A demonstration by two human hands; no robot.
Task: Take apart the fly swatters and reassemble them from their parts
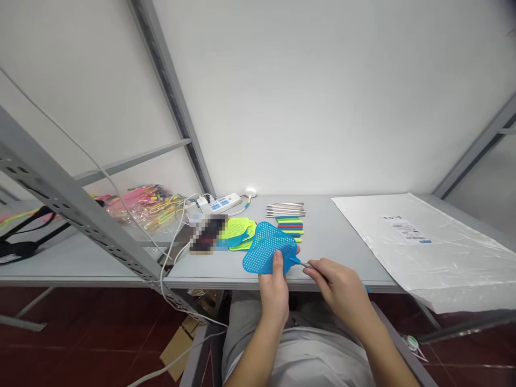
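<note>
A blue perforated fly swatter head (pixel 264 252) is held over the table's front edge by my left hand (pixel 274 293), thumb on its face and fingers behind. From its neck runs a thin metal rod (pixel 305 264). My right hand (pixel 342 287) is closed around this rod just right of the neck, hiding most of it. A bit of blue shows beyond that hand. Behind the swatter lie yellow-green swatter heads (pixel 237 226) with a blue one on top. Several metal rods (pixel 286 209) lie in a row at the back, in front of them coloured handles (pixel 296 227).
A large white package (pixel 403 242) covers the table's right side and overhangs its front. At left are a power strip (pixel 226 203), white cables and a pixelated dark object (pixel 208 234). Metal shelf posts (pixel 177 80) frame the space; bagged colourful items (pixel 149 207) lie beyond.
</note>
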